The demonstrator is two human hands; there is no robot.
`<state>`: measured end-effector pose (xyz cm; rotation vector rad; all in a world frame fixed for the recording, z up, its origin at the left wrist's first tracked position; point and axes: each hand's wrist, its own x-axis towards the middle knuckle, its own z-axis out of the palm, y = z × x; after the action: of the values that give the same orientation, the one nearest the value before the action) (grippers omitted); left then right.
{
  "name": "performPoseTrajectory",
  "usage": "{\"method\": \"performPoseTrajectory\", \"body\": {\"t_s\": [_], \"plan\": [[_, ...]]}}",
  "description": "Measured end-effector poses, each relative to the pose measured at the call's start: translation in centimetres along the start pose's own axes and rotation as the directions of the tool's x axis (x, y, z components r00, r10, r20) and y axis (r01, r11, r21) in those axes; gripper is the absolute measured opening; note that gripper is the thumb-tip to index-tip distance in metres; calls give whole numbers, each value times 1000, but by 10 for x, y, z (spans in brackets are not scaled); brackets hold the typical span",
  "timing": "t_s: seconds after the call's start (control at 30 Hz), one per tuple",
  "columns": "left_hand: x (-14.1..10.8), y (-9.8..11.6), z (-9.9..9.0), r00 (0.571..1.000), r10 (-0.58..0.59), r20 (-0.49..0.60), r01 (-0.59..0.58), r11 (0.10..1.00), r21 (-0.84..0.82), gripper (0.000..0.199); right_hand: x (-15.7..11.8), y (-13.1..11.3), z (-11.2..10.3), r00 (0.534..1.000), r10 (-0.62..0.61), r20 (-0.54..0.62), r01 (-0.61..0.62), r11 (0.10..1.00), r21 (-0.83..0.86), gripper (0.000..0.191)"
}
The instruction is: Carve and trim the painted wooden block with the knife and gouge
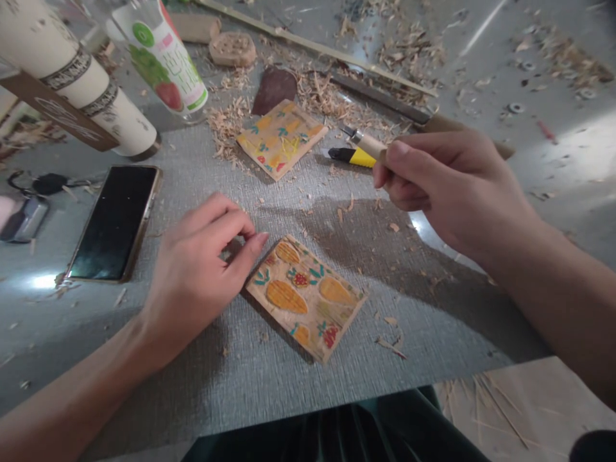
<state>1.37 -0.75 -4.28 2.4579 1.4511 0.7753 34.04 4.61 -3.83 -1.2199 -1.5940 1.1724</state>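
Observation:
My right hand is closed around the light wooden handle of a small carving knife, its blade pointing left above the table. My left hand rests at the upper left corner of a wooden board painted with orange fruit, red berries and green leaves. The fingers of that hand are curled, thumb near the fingertips, and nothing shows between them. A second painted board lies farther back, beside a dark reddish-brown piece. Under the carving knife lies a yellow and black cutter.
A phone and keys lie at the left. Behind them stand a patterned cup and a labelled bottle. Wood shavings, a file and a long wooden strip lie at the back.

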Motion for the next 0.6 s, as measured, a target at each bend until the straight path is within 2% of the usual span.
{"method": "performPoseTrajectory", "body": {"t_s": [0.1, 0.2, 0.37, 0.43, 0.5, 0.6], "plan": [[-1, 2, 2, 999, 45, -5, -45, 999, 0, 16, -1, 0, 0, 1000, 10, -3, -10, 1000, -27, 41], [-4, 8, 2, 995, 101, -14, -101, 995, 5, 20, -1, 0, -1, 1000, 28, 0, -27, 998, -56, 42], [-11, 19, 3, 986, 144, 89, -150, 986, 69, 26, 0, 3, 1, 998, 57, 6, -56, 995, -88, 44], [-15, 23, 5, 979, 167, 118, -177, 981, 79, 41, 1, 4, 2, 999, 33, 12, -31, 991, -132, 45], [-17, 25, 8, 970, 182, 160, -195, 979, 67, 68, 3, 1, 2, 999, 2, 41, 6, 979, -202, 44], [-20, 25, 11, 954, 179, 239, -195, 980, 46, 93, 2, -15, -3, 992, -25, 122, 63, 945, -320, 37]]}}
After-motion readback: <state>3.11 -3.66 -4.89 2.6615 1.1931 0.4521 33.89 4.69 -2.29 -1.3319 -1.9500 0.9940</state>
